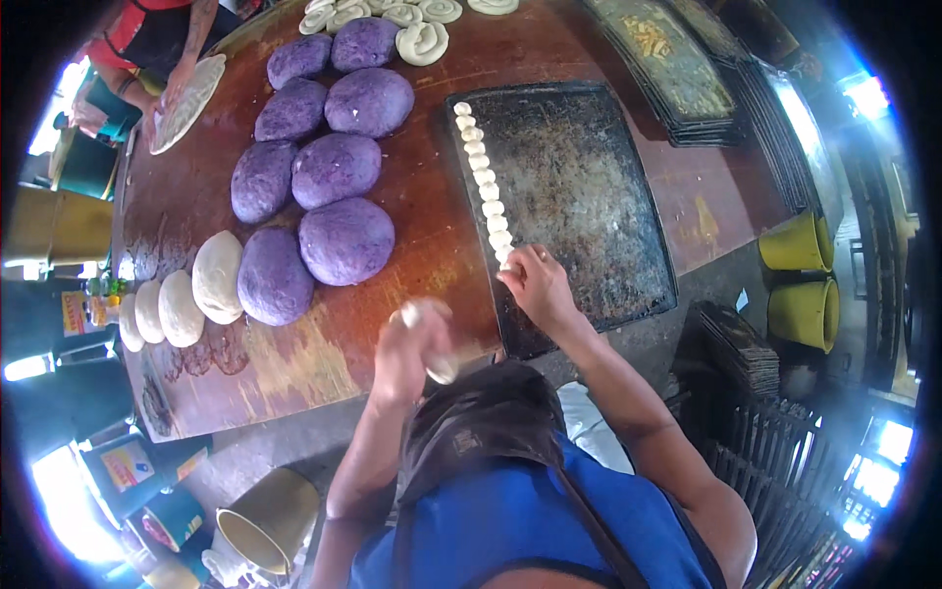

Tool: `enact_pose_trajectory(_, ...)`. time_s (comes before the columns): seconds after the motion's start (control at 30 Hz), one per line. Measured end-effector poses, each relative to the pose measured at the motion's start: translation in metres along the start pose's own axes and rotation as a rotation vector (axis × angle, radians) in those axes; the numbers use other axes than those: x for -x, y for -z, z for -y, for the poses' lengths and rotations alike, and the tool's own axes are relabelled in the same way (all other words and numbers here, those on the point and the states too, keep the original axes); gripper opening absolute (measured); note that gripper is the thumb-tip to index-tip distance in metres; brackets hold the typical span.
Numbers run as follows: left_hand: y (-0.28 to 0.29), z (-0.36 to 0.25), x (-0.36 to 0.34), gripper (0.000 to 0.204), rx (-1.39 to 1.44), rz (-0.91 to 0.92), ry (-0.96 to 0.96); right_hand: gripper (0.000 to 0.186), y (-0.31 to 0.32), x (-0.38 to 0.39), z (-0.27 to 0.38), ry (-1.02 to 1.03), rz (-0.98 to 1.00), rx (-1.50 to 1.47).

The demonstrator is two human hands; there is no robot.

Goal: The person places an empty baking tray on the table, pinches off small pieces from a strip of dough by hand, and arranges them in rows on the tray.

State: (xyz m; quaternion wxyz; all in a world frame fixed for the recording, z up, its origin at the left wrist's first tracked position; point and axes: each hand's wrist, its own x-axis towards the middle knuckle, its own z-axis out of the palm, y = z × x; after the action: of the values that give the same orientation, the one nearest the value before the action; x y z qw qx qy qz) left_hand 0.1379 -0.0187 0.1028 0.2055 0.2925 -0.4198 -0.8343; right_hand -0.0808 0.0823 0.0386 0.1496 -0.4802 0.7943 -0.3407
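My left hand [410, 355], blurred by motion, is closed around a length of white dough [442, 369] above the table's near edge. The dough pokes out at both the top and bottom of the fist. On the dark baking tray [569, 324], small white dough pieces [481, 177] form a single row along the left side. My right hand [540, 287] is at the near end of that row. Its thumb and fingers are drawn together on the nearest small piece, which they partly cover.
Large purple dough mounds [347, 241] stand in two columns left of the tray, with white dough lumps [217, 278] beside them. Coiled white dough [422, 43] lies at the far edge. Stacked trays [677, 79] sit at far right. Another person's hand [179, 80] touches flat dough at far left.
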Motion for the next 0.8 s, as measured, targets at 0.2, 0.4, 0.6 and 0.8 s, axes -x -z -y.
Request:
enact_pose_trajectory(0.2, 0.007, -0.003, 0.015, 0.080, -0.817, 0.326, -0.392, 0.040, 0.048, 0.057, 0.123, -0.011, -0.044, -0.118)
enact_pose_trajectory(0.4, 0.036, 0.026, 0.020, 0.049, -0.518, 0.604, 0.035, 0.030, 0.036, 0.085, 0.175, 0.048, -0.151, -0.249)
enact_pose_trajectory(0.6, -0.013, 0.010, 0.033, 0.025, -0.068, 0.301, 0.100, 0.024, 0.013, 0.097, 0.162, 0.123, -0.311, -0.036)
enact_pose_trajectory(0.8, -0.022, -0.002, 0.028, 0.017, -0.284, 0.426, 0.132, 0.019, 0.029, 0.064, 0.120, 0.029, -0.033, -0.482)
